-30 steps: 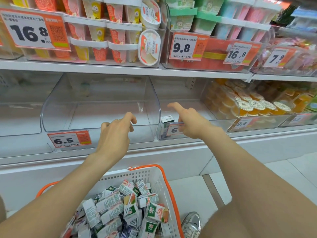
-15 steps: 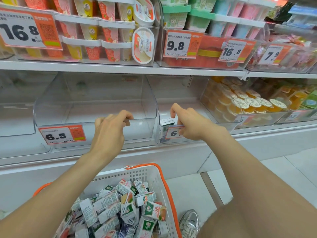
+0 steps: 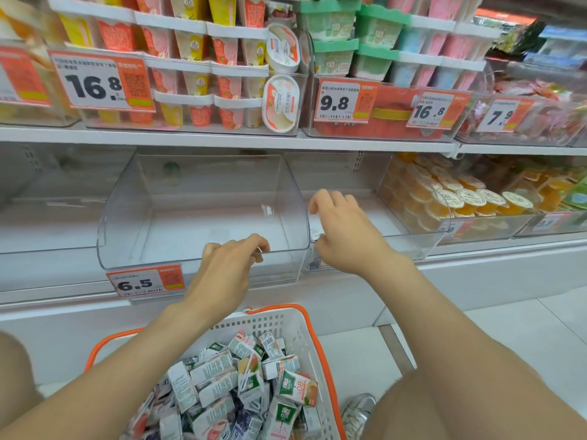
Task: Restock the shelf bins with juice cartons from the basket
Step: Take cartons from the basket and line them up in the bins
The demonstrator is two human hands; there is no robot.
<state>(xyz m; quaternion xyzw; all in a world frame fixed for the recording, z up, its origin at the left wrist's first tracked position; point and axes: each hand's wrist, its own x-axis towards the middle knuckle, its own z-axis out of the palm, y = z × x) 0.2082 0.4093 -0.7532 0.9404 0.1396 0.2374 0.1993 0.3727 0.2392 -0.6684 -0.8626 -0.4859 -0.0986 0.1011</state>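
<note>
Cartons [image 3: 222,385] below left grip [image 3: 232,268] on bin [image 3: 190,201]

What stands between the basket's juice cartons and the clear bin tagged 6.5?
Nothing fixed. The clear bin is open on top; only the left hand, gripping its front lip, sits above the juice cartons. The right hand is aside.

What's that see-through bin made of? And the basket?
The bin looks like clear, glossy hard plastic: the shelf shows through it. The basket seems matte white moulded plastic, with a grid of holes and an orange rim.
</note>
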